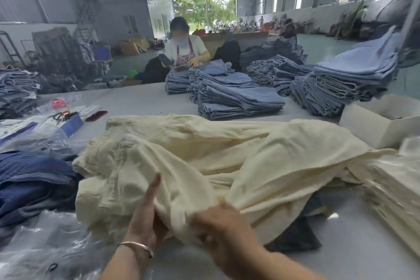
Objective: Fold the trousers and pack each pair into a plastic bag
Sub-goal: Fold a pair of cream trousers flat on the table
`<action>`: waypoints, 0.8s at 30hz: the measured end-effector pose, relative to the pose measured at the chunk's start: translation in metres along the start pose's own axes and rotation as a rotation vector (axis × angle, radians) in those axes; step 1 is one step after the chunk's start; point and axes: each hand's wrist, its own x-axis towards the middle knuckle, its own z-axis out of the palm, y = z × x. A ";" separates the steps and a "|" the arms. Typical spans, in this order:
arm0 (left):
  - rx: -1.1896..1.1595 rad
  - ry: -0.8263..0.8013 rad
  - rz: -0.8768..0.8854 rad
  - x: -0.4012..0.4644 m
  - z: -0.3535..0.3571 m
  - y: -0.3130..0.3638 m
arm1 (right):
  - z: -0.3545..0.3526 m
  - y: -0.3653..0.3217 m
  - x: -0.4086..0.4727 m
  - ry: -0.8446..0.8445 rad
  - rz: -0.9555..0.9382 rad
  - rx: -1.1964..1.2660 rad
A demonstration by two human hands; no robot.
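A pair of cream trousers (pixel 204 161) lies rumpled across the near half of the grey tabletop (pixel 141 100), waistband toward the left. The left hand (pixel 145 218) grips a fold of the cream fabric at the near edge, thumb extended upward over the cloth. The right hand (pixel 218 227) is closed on bunched fabric just beside it. Clear plastic bags (pixel 41 248) lie at the near left. Stacks of folded blue jeans (pixel 238 102) occupy the far side.

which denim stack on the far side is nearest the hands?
The front centre stack, just beyond the cream trousers. The other blue stacks sit farther back or off to the right.
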 end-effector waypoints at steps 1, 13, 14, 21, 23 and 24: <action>0.113 0.065 0.010 -0.005 0.006 -0.011 | 0.007 -0.003 -0.019 -0.101 -0.027 -0.066; -0.017 0.218 0.108 -0.098 0.039 -0.092 | -0.020 0.039 -0.176 -0.175 0.610 -0.272; -0.045 0.159 0.122 -0.109 0.042 -0.091 | -0.029 0.050 -0.177 -0.274 0.698 -0.314; -0.063 -0.060 0.301 -0.177 0.065 -0.082 | -0.038 0.086 -0.154 -0.481 0.616 -0.388; -0.034 0.014 0.373 -0.185 0.057 -0.071 | -0.041 0.079 -0.157 -0.623 0.654 -0.325; -0.006 0.062 0.402 -0.185 0.049 -0.066 | -0.042 0.072 -0.161 -0.712 0.689 -0.272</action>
